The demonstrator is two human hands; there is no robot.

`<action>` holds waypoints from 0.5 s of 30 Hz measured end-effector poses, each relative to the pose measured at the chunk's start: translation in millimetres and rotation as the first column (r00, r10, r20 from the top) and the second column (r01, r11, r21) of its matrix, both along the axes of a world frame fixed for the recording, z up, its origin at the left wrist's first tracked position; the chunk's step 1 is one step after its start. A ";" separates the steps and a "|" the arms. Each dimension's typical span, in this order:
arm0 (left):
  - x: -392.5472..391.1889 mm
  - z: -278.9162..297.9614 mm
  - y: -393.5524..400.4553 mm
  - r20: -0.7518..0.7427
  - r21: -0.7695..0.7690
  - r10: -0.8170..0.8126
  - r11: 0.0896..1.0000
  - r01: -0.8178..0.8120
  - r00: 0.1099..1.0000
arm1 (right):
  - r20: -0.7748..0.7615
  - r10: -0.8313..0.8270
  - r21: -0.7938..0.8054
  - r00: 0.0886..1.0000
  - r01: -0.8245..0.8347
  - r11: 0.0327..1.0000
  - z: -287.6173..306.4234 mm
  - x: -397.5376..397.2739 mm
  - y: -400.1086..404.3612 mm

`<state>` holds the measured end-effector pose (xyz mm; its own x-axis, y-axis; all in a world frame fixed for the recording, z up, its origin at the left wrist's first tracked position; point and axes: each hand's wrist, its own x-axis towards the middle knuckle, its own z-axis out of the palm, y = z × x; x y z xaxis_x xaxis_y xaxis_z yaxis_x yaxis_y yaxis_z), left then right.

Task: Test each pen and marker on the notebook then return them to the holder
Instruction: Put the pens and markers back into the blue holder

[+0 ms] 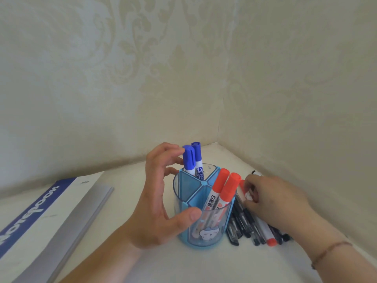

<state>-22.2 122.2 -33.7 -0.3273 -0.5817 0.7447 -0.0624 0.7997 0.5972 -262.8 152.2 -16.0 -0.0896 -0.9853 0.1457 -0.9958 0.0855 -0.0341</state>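
A round blue holder [184, 186] with divided compartments stands on the white table. Two blue-capped markers [192, 160] stand in its far compartment and two red-capped markers [223, 188] in its right one. My left hand [161, 201] curves around the holder's left side, thumb on the front wall and fingertips beside the blue caps. My right hand [271, 201] reaches into a pile of pens [247, 225] right of the holder and pinches a red-capped marker [243, 192] lying there. The closed notebook [40, 217] lies at the left.
The table sits in a corner, with wallpapered walls close behind and to the right. A black-capped marker [256, 173] pokes out beyond my right hand. Another red-ended marker [268, 234] lies among the black pens.
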 end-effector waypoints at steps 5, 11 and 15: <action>1.3 0.6 0.7 0.005 0.024 -0.003 1.000 0.002 1.000 | 0.003 0.014 0.013 1.000 -0.014 1.000 0.6 2.0 2.5; 1.1 0.9 0.4 0.007 0.027 0.010 1.000 -0.010 1.000 | 0.923 0.162 -0.185 0.349 0.032 0.982 27.1 -24.5 6.8; 1.2 -0.4 -0.4 0.007 0.033 0.000 0.999 -0.001 1.000 | 0.923 0.259 -0.277 -0.283 -0.024 0.961 32.3 -16.6 5.0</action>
